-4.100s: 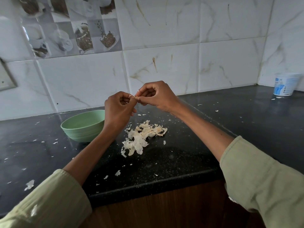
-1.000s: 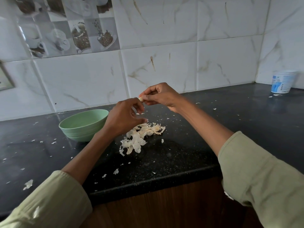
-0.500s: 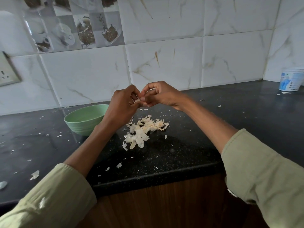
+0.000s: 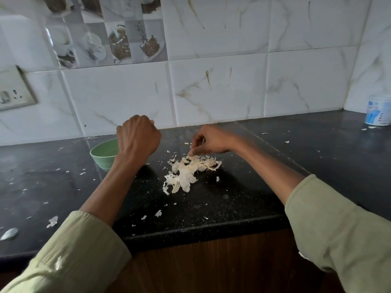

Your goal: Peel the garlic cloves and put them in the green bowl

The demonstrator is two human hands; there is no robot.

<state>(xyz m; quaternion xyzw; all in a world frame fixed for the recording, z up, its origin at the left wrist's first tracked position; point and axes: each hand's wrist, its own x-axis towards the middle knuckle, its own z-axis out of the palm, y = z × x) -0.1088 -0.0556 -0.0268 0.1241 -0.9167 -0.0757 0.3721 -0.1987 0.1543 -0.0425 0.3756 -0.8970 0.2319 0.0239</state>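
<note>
Nearest the camera, two pale green sleeves [image 4: 69, 256] reach over the edge of the black counter [image 4: 222, 210], which is speckled with small skin flakes. Farther in lies a heap of garlic skins [image 4: 186, 172]. At its far edge the right hand [image 4: 211, 141] dips down with fingertips pinched together, touching the heap; what they pinch is too blurred to tell. Left of it the left hand [image 4: 137, 138] is a curled fist above the green bowl [image 4: 101, 153]; whether it holds a clove cannot be told. Behind stands the tiled wall [image 4: 222, 87].
</note>
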